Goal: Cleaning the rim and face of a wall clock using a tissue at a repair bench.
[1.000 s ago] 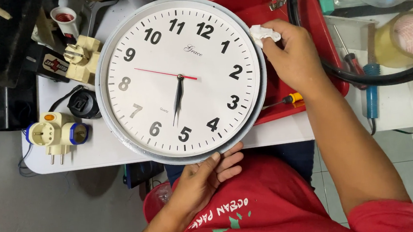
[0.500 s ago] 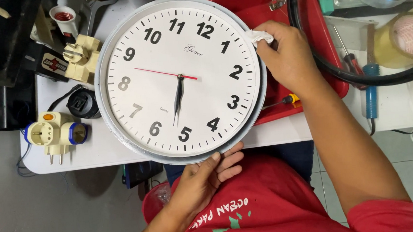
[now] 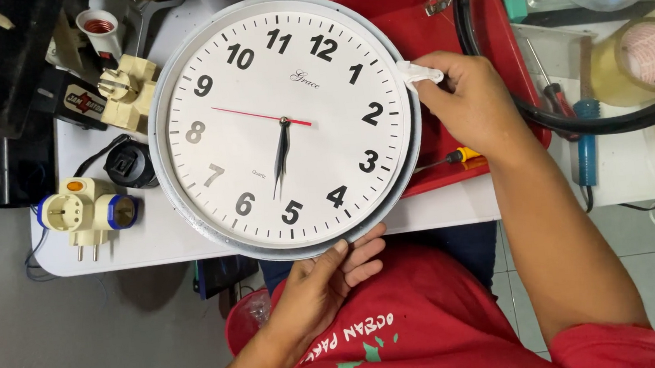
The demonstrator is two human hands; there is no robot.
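**Round clock held over a crowded surface**

The wall clock (image 3: 284,125), smooth white face in a grey rim, overhangs the surface's (image 3: 152,237) near edge. The left hand (image 3: 327,281) grips its lower rim; the right hand (image 3: 473,106) pinches a small white cloth (image 3: 418,72) against the rim. Cream plug adapters (image 3: 84,215) crowd the left edge; a red tray (image 3: 423,13) lies behind.

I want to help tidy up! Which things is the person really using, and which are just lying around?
In use:
wall clock
small white cloth, pressed to the clock's rim by the right hand
left hand, holding the clock's lower edge

Lying about:
plug adapters
screwdriver
tape roll
red tray
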